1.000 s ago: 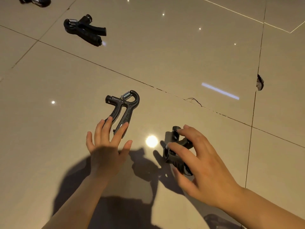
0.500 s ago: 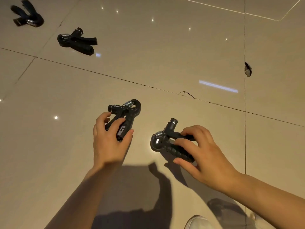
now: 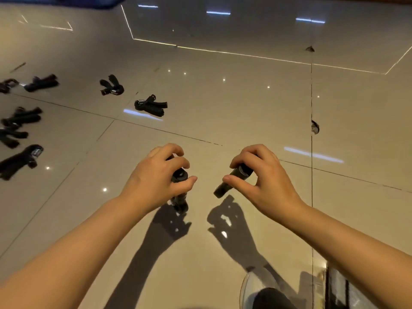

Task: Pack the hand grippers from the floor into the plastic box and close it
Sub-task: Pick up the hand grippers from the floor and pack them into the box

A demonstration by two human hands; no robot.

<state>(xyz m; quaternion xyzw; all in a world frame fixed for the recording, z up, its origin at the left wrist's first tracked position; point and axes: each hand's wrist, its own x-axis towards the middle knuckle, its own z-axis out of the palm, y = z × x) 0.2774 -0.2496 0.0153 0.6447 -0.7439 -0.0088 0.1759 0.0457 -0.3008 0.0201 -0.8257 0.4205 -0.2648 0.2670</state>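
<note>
Floor (image 3: pixel 223 121): glossy beige tile, dark grout lines, ceiling lights reflected as spots and streaks. Black hand grippers lie scattered on it toward the far left. One gripper (image 3: pixel 150 105) with a silver spring lies nearest the middle, another (image 3: pixel 111 85) just beyond it, and several more (image 3: pixel 20 121) sit blurred along the left edge. Two small dark chips (image 3: pixel 315 127) mark the grout line at right. White shoe toe (image 3: pixel 256 286) at the near edge; beside it, at the near right corner, a clear-walled object, too cut off to identify.

Left hand (image 3: pixel 156 175): raised above the floor, back of hand up, fingers curled round a black gripper (image 3: pixel 179 190) whose handle hangs downward.

Right hand (image 3: pixel 263 177): same height, well apart from the left, thumb and fingers pinching a second black gripper (image 3: pixel 231 179), handle angled down toward the left.

Both arms bare, shadows beneath. Pale label patches on the grippers; no text readable.
</note>
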